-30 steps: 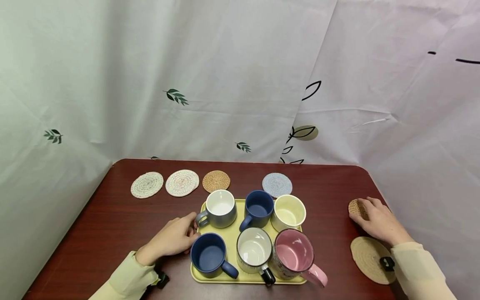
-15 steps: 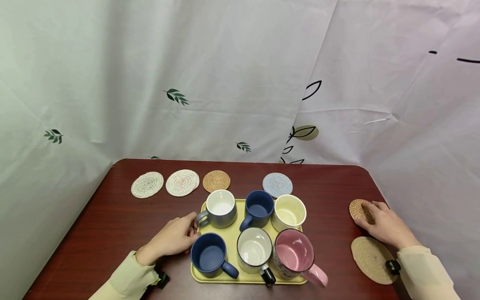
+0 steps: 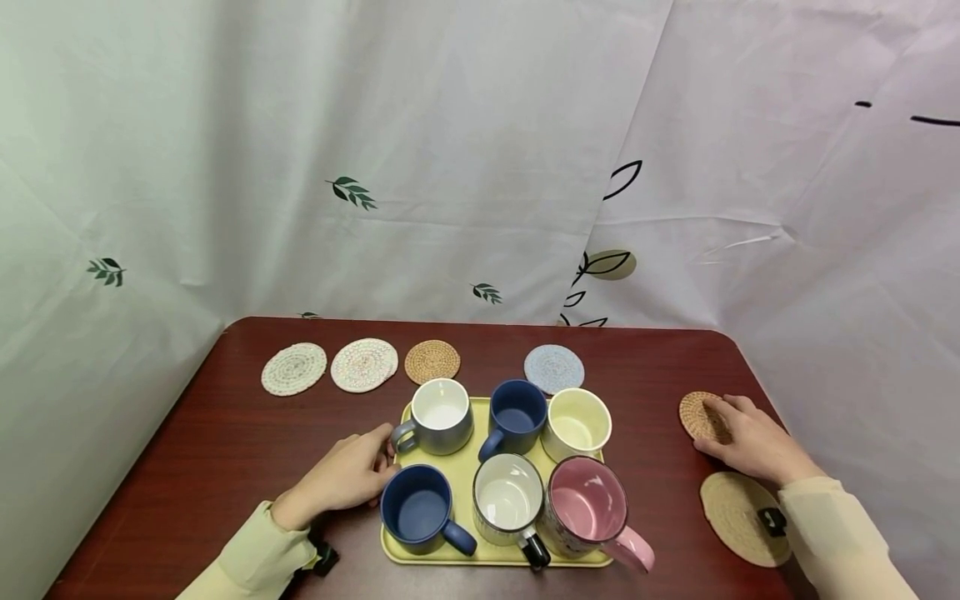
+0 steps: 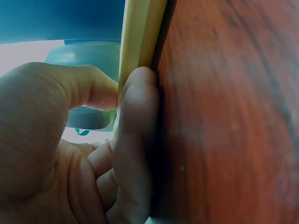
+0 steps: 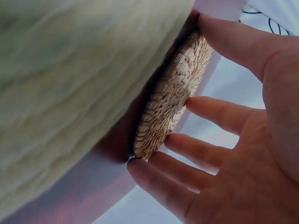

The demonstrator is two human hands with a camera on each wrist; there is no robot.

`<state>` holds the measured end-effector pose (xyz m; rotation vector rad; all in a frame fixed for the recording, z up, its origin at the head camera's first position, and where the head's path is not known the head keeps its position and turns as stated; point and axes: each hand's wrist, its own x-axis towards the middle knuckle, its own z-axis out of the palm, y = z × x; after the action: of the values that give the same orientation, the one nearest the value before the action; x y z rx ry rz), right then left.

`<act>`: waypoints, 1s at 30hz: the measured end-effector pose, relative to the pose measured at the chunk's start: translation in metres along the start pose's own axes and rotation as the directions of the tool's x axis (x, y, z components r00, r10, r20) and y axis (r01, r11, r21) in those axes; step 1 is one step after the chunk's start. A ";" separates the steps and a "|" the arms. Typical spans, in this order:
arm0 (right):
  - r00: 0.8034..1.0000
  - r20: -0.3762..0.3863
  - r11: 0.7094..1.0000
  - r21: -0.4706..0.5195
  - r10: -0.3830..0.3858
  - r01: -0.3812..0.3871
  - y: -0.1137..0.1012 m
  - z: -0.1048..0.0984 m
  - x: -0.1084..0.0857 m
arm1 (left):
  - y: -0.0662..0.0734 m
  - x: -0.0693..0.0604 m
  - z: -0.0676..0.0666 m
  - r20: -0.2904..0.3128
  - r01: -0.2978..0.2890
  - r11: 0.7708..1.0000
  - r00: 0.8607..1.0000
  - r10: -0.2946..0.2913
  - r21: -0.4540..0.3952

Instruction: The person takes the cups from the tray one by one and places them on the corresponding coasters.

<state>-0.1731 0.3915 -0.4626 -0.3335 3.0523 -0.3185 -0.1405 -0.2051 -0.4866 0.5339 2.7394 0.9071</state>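
In the head view a small brown woven coaster (image 3: 697,414) lies flat on the table at the right. Fingertips of my right hand (image 3: 761,442) rest on its right part. The right wrist view shows spread, fairly straight fingers touching the coaster (image 5: 170,100), with the thumb tip by its edge. My left hand (image 3: 341,475) pinches the left rim of the yellow tray (image 3: 461,479). Seen from the left wrist, the thumb is over the tray edge (image 4: 140,37) and fingers are beneath. On the tray stand several mugs, among them a grey mug (image 3: 442,421) and a pink mug (image 3: 588,504).
Nearer me at the right lies a larger beige coaster (image 3: 738,517), partly under my right sleeve. Along the back lie a blue coaster (image 3: 553,369), a brown coaster (image 3: 432,362) and two whitish ones. A patterned white curtain (image 3: 450,167) hangs behind the table.
The small brown coaster slid slightly right, then left toward the tray, with my right hand moving along on it. My left hand, the tray and the mugs have kept their places.
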 end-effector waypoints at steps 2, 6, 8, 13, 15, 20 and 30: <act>1.000 0.007 1.000 0.009 -0.003 0.003 -0.005 0.001 0.004 | 0.000 0.000 0.000 -0.001 -0.003 1.000 1.000 0.003 0.001; 1.000 0.019 1.000 0.015 -0.018 0.017 -0.014 0.001 0.013 | -0.001 0.000 0.001 -0.002 -0.006 1.000 1.000 0.006 0.001; 0.999 0.024 1.000 0.015 -0.026 0.026 -0.019 0.002 0.019 | -0.001 0.000 0.001 -0.004 -0.008 1.000 1.000 0.008 0.000; 0.999 0.028 0.999 0.014 -0.044 0.043 -0.031 0.001 0.032 | -0.001 0.000 0.001 -0.005 -0.007 1.000 1.000 0.007 -0.008; 0.998 0.023 0.999 0.013 -0.050 0.050 -0.035 0.002 0.037 | -0.002 0.000 0.001 -0.005 -0.005 1.000 1.000 0.005 -0.010; 0.998 0.015 0.998 0.016 -0.067 0.067 -0.047 0.006 0.052 | -0.002 0.000 0.001 -0.013 -0.002 1.000 1.000 0.002 0.000; 0.997 0.021 0.996 0.036 -0.078 0.078 -0.067 0.009 0.078 | -0.001 0.000 0.001 -0.014 0.000 1.000 1.000 -0.001 -0.004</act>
<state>-0.2342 0.3085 -0.4597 -0.4518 3.0130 -0.3697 -0.1407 -0.2053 -0.4885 0.5281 2.7493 0.9194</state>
